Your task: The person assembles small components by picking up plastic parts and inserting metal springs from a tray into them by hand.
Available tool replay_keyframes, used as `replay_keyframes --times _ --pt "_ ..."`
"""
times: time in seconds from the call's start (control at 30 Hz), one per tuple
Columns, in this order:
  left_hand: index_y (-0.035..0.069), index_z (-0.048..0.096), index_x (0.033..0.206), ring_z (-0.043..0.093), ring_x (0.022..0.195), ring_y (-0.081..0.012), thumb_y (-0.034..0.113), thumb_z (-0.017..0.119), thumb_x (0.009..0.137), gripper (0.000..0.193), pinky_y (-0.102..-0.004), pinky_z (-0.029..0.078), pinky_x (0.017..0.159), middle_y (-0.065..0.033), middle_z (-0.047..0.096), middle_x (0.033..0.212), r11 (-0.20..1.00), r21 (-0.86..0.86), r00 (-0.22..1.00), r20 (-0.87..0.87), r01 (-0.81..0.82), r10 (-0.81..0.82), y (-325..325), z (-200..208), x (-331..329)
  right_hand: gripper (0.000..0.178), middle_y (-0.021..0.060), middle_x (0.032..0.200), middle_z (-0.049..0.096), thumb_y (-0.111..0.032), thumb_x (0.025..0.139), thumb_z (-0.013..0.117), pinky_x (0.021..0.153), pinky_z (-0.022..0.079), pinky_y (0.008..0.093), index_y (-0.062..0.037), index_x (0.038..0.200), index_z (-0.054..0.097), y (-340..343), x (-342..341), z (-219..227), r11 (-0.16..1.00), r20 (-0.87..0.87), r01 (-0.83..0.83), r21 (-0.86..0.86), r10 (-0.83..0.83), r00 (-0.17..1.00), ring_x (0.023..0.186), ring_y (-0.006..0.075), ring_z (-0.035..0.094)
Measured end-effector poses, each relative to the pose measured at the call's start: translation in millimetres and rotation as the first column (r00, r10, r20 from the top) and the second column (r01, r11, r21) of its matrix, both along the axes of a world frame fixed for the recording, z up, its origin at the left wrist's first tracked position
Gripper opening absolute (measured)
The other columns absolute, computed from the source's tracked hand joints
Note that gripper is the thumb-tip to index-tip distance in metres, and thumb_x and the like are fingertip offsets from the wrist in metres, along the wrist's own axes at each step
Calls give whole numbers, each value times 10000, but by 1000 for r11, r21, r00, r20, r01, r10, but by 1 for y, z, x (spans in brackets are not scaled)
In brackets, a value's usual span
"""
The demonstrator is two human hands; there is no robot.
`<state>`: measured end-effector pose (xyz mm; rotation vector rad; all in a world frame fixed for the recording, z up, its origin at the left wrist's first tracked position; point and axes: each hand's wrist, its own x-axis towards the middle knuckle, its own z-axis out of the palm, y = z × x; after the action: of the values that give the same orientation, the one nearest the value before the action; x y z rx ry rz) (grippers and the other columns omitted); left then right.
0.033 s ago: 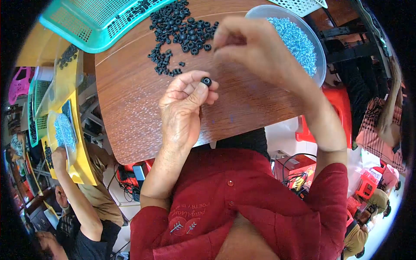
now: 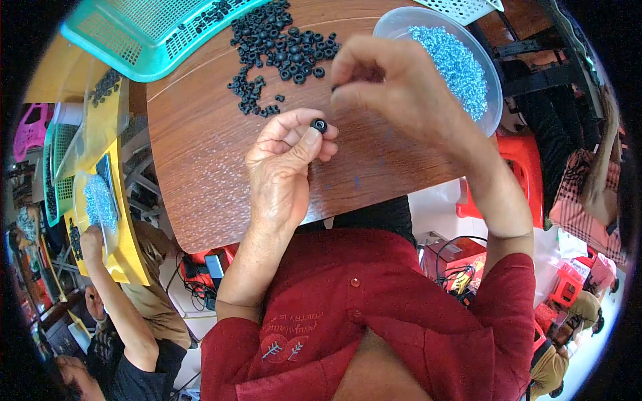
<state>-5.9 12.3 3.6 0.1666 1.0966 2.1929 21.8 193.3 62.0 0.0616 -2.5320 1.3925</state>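
Observation:
My left hand (image 2: 284, 160) is pinched over the tabletop, thumb and fingers closed on a small round black plastic piece (image 2: 318, 125) with a pale hole in its middle. To its upper right my right hand (image 2: 394, 83) is curled, with thumb and forefinger together. A small dark piece (image 2: 336, 87) shows at those fingertips, too blurred to name. Beyond my hands lies a loose heap of black ring-shaped plastic parts (image 2: 287, 53). Partly behind my right hand stands a clear round bowl (image 2: 493, 100) of shiny pale-blue small pieces (image 2: 455, 67).
A turquoise basket (image 2: 160, 67) with black parts stands on the brown wooden table (image 2: 207, 180) at far left. A white perforated tray (image 2: 461, 8) is at the back. A red stool (image 2: 525, 174) stands right. Leftward, another person's arm (image 2: 120, 294) reaches to a yellow table (image 2: 127, 257).
My right hand has come slightly nearer to me, and a dark bit now shows at its fingertips. My left hand stays in place with its black piece.

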Motion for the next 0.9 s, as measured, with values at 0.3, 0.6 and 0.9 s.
replay_keyframes --times 0.3,0.6,0.9 --pt "-34 572 1039 597 726 -118 18 629 837 216 -224 488 681 -72 639 866 1000 23 998 -69 -7 9 5 11 26 147 89 736 598 -9 678 690 595 464 311 -44 812 639 -31 57 -20 996 -234 85 -15 -86 968 681 233 595" --pt "-32 570 1036 592 755 -107 24 638 835 220 -225 498 704 -61 629 879 1000 16 992 -121 -23 25 0 12 37 181 59 854 625 49 705 688 650 460 239 -9 875 662 -46 80 -17 866 -71 177 -468 -237 969 773 140 593" --pt "-27 581 1034 588 756 -95 -3 640 823 220 -230 518 686 -54 624 891 1000 4 985 -171 -10 10 -5 12 45 150 62 800 620 45 721 673 610 475 251 -2 863 670 -52 84 -25 968 -342 176 -181 -229 911 733 133 596"
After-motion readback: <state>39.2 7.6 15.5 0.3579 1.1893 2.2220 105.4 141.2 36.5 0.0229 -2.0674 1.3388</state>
